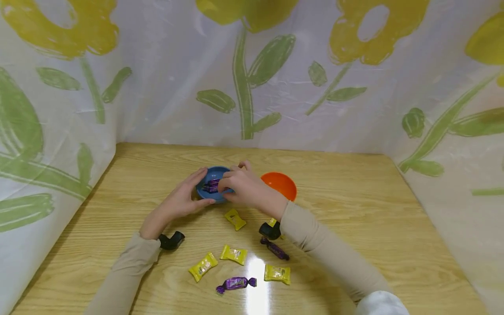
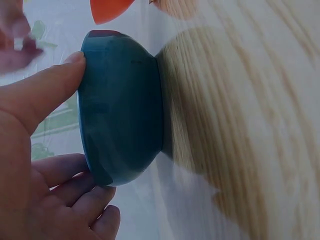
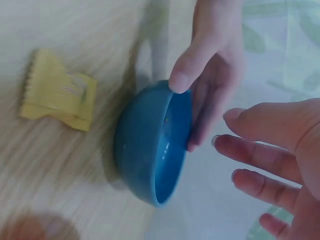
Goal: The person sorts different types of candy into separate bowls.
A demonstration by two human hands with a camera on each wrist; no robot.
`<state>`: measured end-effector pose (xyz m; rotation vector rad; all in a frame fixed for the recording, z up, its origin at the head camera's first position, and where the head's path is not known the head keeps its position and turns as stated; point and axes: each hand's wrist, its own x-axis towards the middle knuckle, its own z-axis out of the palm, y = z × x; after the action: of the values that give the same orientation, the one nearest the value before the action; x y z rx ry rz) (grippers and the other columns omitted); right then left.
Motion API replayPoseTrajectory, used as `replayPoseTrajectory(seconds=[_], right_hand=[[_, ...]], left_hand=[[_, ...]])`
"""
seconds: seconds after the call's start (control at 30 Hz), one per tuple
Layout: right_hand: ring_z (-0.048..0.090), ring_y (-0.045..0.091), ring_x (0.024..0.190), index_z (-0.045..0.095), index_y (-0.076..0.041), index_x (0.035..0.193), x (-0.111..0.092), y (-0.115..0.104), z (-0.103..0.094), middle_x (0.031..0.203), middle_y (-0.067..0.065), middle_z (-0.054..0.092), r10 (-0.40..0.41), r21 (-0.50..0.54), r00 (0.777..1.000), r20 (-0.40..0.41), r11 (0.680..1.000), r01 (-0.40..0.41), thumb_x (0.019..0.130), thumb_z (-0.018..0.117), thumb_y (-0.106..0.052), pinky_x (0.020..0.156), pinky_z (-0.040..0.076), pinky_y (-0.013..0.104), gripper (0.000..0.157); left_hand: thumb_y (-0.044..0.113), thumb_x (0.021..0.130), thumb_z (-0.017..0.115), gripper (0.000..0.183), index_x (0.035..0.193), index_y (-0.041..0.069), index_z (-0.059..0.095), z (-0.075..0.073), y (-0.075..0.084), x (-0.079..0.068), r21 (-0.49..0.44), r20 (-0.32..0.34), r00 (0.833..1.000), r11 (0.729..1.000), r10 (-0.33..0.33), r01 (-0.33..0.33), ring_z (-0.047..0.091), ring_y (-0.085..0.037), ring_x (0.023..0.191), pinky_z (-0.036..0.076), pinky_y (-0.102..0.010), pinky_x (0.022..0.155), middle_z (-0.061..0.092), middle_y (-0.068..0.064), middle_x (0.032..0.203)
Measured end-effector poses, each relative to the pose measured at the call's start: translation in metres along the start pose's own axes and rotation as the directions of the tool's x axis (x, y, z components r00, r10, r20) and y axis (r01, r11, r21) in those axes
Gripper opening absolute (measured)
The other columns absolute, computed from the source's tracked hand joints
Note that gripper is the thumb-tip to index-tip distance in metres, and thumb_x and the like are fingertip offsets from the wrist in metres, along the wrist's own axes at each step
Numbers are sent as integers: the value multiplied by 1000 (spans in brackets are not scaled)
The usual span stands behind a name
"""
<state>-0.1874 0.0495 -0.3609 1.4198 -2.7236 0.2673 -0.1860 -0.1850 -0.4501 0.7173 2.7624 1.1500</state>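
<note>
My left hand [image 1: 177, 203] holds the blue bowl [image 1: 216, 173] at its left side, thumb and fingers spread around the rim. Inside the bowl lie purple-wrapped candies [image 1: 211, 186], partly hidden by my other hand. Over the bowl's right side hovers my right hand [image 1: 248, 188]. In the right wrist view its fingers [image 3: 265, 187] are apart, nothing between them, next to the blue bowl [image 3: 142, 140]. A yellow-wrapped candy [image 1: 235, 218] lies on the table just in front of the bowl.
An orange bowl [image 1: 281, 183] stands right of the blue one, partly behind my right forearm. Nearer on the wooden table [image 1: 346, 183] lie several yellow candies [image 1: 233, 254] and two purple candies [image 1: 236, 283]. A flower-printed curtain [image 1: 169, 87] borders the back and sides.
</note>
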Motion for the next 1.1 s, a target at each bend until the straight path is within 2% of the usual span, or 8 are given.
replayPoseTrajectory(seconds=[0.23,0.47,0.63,0.8,0.97,1.1], right_hand=[[52,15,85,75,-22,93,-51,-3,-12,94,-8,71,3,-14,1000,-14,1000,-3,86,80,-18,95,32,47,9],[43,13,75,73,-19,89,-102,-2,-10,86,-9,69,-6,-37,999,-54,999,4,81,83,-15,80,28,42,13],[51,14,81,74,-17,90,-133,-1,-2,87,-7,70,21,-41,999,-38,999,-22,77,86,-18,79,30,40,18],[56,13,81,74,-18,87,-157,-5,18,85,-8,69,54,-25,996,-65,998,-56,75,86,-19,78,30,36,17],[47,11,72,72,-18,84,-173,-12,38,78,-10,64,57,-72,995,-79,995,-63,76,84,-26,72,29,31,17],[45,9,70,71,-18,84,-177,-15,46,78,-11,62,87,-45,992,-89,995,-91,79,83,-28,70,28,28,17]], left_hand=[[35,87,77,93,156,1,25,-2,2,-1,21,-1,1000,999,-28,28,19,-42,147,20,-61,115,23,-20,161],[35,88,77,93,156,0,25,-2,3,-3,33,1,1000,999,-19,19,18,-41,147,20,-61,115,22,-21,161],[34,88,78,93,156,0,25,0,4,-4,27,-2,1000,999,-17,17,18,-41,148,20,-60,115,22,-20,161],[34,87,78,93,156,0,25,1,3,-6,30,-8,1000,999,-24,24,18,-41,147,21,-60,115,21,-20,161],[35,87,77,94,157,1,24,1,3,-5,33,1,1000,999,-28,28,17,-40,148,21,-60,115,21,-19,162],[35,87,78,94,157,2,24,0,3,-5,35,6,999,999,-34,34,17,-39,148,21,-59,115,20,-18,162]])
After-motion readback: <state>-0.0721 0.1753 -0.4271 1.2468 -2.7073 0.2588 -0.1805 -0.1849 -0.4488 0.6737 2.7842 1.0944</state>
